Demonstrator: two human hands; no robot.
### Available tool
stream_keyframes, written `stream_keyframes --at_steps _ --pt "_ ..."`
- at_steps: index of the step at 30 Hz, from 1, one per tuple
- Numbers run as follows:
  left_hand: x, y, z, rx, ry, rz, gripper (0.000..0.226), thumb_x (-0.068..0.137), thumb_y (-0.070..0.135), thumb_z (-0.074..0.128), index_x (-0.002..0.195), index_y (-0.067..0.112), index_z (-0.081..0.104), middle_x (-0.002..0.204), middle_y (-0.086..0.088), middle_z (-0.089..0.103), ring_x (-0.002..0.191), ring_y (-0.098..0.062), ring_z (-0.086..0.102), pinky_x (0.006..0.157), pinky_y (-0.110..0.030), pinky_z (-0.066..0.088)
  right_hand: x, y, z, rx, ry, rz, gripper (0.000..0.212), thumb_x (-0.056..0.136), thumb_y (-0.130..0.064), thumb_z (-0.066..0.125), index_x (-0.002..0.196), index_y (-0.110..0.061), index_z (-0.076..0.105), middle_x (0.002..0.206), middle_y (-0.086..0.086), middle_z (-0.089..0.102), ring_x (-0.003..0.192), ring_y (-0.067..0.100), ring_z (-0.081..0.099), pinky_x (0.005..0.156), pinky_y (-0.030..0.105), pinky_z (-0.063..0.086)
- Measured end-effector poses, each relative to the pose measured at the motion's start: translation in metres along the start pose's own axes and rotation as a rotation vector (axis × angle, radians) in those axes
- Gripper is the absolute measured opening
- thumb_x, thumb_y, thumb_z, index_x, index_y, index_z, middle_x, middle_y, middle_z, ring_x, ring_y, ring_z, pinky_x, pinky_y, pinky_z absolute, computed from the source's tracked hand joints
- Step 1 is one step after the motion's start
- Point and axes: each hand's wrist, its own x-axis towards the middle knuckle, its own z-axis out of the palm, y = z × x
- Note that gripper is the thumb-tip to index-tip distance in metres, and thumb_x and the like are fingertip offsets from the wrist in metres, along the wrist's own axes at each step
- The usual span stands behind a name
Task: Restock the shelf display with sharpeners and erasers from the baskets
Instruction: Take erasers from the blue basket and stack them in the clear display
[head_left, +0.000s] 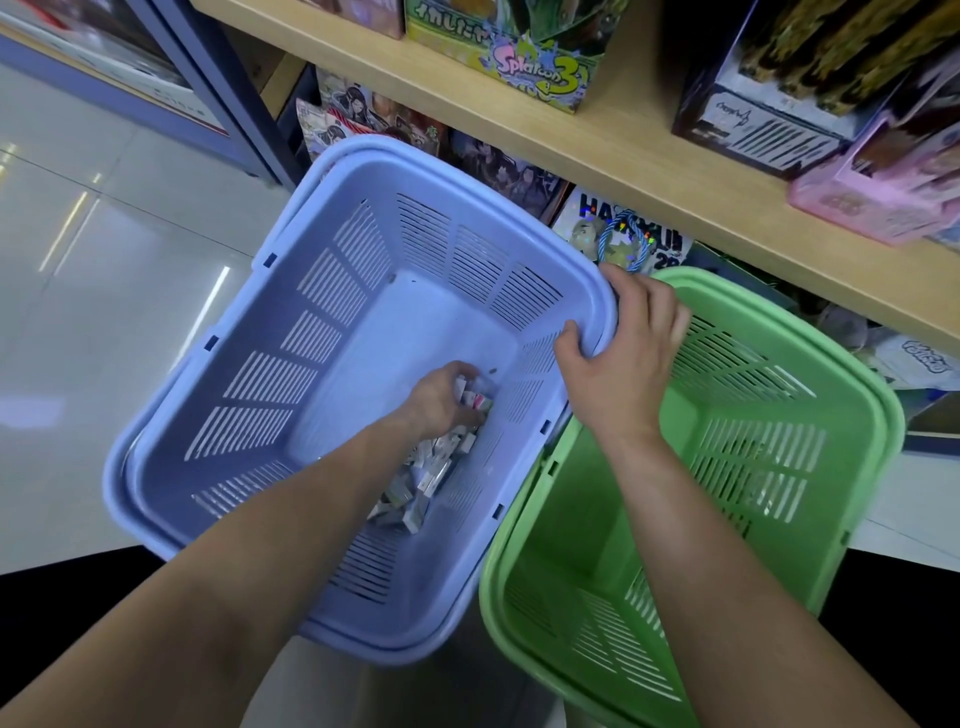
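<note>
- The fingers of the left hand (441, 397) curl round a handful of small boxes (475, 399) at the bottom of a blue basket (260, 384). Whether these are erasers or sharpeners cannot be told.
- More of the boxes lie in a loose heap (421, 483) just behind the hand, along the basket's right wall.
- The left forearm reaches down into the basket from its near rim.
- The right hand (623, 358) grips the far right corner of the blue basket's rim, thumb inside, fingers wrapped over the outside.
- The blue basket sits tilted, its right side overlapping a green basket (758, 457).
- Both baskets stand below a wooden shelf (597, 135) stacked with printed cartons.
</note>
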Motion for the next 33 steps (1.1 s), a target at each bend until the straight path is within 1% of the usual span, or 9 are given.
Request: stream_keyframes --at_steps 4,6,10,13,19,23,27,31,33 --pt "-0.002 0.000 -0.001 0.002 -0.025 -0.005 0.051 0.075 0.001 0.085 0.109 0.021 0.052 0.095 -0.006 0.056 0.066 -0.016 0.053 0.052 -0.020 0.043 0.000 0.000 0.000 -0.003 -0.006 0.004 0.052 0.078 -0.021 0.066 0.129 -0.014 0.060 0.121 0.008 0.054 0.110 0.027 0.042 0.095 0.043 0.042" --pt "-0.003 -0.004 -0.002 -0.029 -0.046 -0.019 0.051 0.075 0.000 0.085 0.107 0.022 0.053 0.089 -0.007 0.057 0.067 -0.020 0.053 0.057 -0.022 0.046 0.000 0.000 0.000 -0.004 -0.007 0.004 0.052 0.078 -0.022 0.066 0.129 -0.014 0.060 0.120 0.008 0.054 0.110 0.027 0.043 0.095 0.043 0.042" --pt "-0.004 -0.008 -0.003 -0.027 -0.106 -0.037 0.065 0.075 0.002 0.085 0.127 0.030 0.055 0.092 -0.011 0.065 0.070 -0.022 0.061 0.064 -0.029 0.055 0.000 0.001 0.000 0.001 -0.001 0.003 0.052 0.078 -0.021 0.066 0.129 -0.014 0.061 0.120 0.009 0.054 0.110 0.028 0.043 0.095 0.043 0.041" --pt "-0.003 -0.006 -0.002 -0.006 -0.107 -0.047 0.065 0.076 0.006 0.086 0.128 0.028 0.053 0.094 -0.011 0.069 0.079 -0.026 0.067 0.073 -0.037 0.060 0.000 0.001 0.000 -0.003 0.002 0.000 0.052 0.078 -0.022 0.066 0.129 -0.014 0.060 0.120 0.008 0.054 0.110 0.027 0.042 0.096 0.043 0.041" --pt "-0.009 -0.010 0.002 0.058 -0.062 -0.010 0.052 0.081 0.016 0.082 0.119 0.032 0.050 0.094 -0.012 0.070 0.070 -0.020 0.061 0.059 -0.028 0.049 0.000 0.002 0.001 0.001 0.013 -0.002 0.051 0.078 -0.021 0.066 0.128 -0.013 0.061 0.119 0.009 0.055 0.110 0.028 0.043 0.095 0.038 0.039" --pt "-0.006 -0.008 0.001 -0.003 -0.085 0.003 0.050 0.079 0.009 0.082 0.116 0.026 0.052 0.090 -0.011 0.068 0.067 -0.020 0.059 0.055 -0.026 0.047 0.000 0.002 0.001 -0.010 0.017 -0.008 0.051 0.077 -0.020 0.066 0.128 -0.013 0.061 0.119 0.010 0.055 0.109 0.030 0.045 0.095 0.037 0.038" --pt "-0.004 -0.006 0.002 -0.062 -0.106 -0.017 0.054 0.077 0.001 0.082 0.117 0.021 0.053 0.093 -0.003 0.065 0.076 -0.018 0.061 0.060 -0.022 0.050 -0.001 0.002 0.002 -0.009 0.014 -0.014 0.051 0.077 -0.020 0.066 0.128 -0.013 0.061 0.119 0.010 0.055 0.109 0.030 0.045 0.095 0.036 0.037" --pt "-0.004 -0.007 0.003 -0.087 -0.100 -0.011 0.057 0.070 0.009 0.086 0.115 0.025 0.055 0.108 -0.013 0.069 0.097 -0.034 0.069 0.081 -0.048 0.060 0.000 0.003 0.001 -0.002 0.023 -0.008 0.051 0.077 -0.019 0.065 0.127 -0.013 0.062 0.118 0.010 0.056 0.108 0.029 0.045 0.095 0.038 0.038" --pt "-0.005 -0.005 0.002 -0.092 -0.089 -0.002 0.055 0.071 0.009 0.085 0.113 0.026 0.054 0.101 -0.008 0.067 0.090 -0.030 0.068 0.071 -0.042 0.059 0.000 0.003 0.001 -0.001 0.018 -0.005 0.052 0.077 -0.021 0.065 0.128 -0.014 0.062 0.119 0.010 0.055 0.109 0.028 0.044 0.095 0.040 0.040"
